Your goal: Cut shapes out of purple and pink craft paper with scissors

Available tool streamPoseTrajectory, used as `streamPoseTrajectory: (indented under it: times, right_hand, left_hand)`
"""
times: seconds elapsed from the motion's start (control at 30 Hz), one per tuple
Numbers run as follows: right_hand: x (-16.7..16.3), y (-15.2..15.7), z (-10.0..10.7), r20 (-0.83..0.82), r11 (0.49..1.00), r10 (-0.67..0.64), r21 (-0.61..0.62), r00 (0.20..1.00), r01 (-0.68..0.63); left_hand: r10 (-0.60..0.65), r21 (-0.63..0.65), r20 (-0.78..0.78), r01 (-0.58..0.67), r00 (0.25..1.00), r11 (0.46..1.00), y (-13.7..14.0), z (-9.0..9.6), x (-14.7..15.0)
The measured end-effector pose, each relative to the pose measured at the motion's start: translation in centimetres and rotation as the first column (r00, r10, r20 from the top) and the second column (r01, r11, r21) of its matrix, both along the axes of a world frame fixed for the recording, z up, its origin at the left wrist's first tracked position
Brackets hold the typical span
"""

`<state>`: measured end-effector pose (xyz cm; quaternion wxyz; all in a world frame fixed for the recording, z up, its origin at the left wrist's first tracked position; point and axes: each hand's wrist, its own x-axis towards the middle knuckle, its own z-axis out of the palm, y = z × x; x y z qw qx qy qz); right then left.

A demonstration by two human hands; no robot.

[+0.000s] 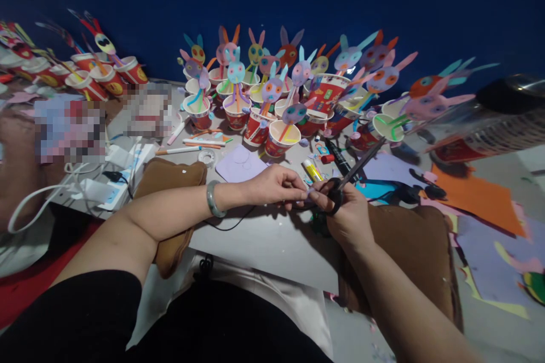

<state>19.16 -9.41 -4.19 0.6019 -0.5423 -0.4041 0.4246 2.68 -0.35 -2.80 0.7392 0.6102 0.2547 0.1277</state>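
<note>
My left hand (279, 186), with a bangle on its wrist, pinches at a small pale purple piece (309, 192), perhaps foam or paper. The thumb and fingertips of my right hand (351, 212) meet the same piece from the other side. Black-handled scissors (365, 163) hang on the fingers of my right hand, blades pointing up and away to the right. Much of the small piece is hidden by the fingertips. Behind my left hand lies a light purple sheet (234, 163) with rounded outlines on it. A yellow glue stick (313, 171) lies just beyond the fingertips.
Several paper cups with rabbit-faced straw figures (279, 137) crowd the back. Brown cushions (409, 255) lie by both my forearms. Orange sheet (477, 195), purple scraps and a clear bottle-like container (489, 125) are at right. At left are a power strip (123, 176), cables and another person's arm (19, 159).
</note>
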Motion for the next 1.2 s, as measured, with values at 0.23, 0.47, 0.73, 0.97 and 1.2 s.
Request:
streamPoseTrajectory:
  times: [0.23, 0.47, 0.73, 0.97, 1.2]
  right_hand:
    - [0.2, -0.1, -0.4, -0.002, 1.0, -0.01, 0.015, 1.0, 0.01]
    - [0.0, 0.1, -0.5, -0.021, 0.995, -0.102, -0.007, 0.995, 0.102]
    - [0.9, 0.7, 0.0, -0.072, 0.978, -0.201, 0.047, 0.977, 0.205]
    - [1.0, 0.7, 0.1, -0.087, 0.979, -0.199, 0.038, 0.976, 0.202]
    - [-0.1, 0.1, -0.3, -0.005, 0.994, -0.101, 0.027, 0.995, 0.102]
  left_hand:
    - [-0.068, -0.035, -0.046, 0.066, 0.997, 0.997, 0.0, 0.0, 0.1]
    - [-0.101, -0.007, -0.025, 0.101, 0.995, 0.995, 0.1, 0.0, 0.1]
    - [-0.057, 0.014, -0.036, 0.058, 0.998, 0.998, 0.0, -0.1, 0.0]
    - [0.066, 0.05, -0.079, -0.063, 0.995, 0.997, -0.1, -0.1, 0.2]
    - [0.045, 0.061, 0.011, -0.046, 0.999, 0.997, -0.1, -0.3, 0.3]
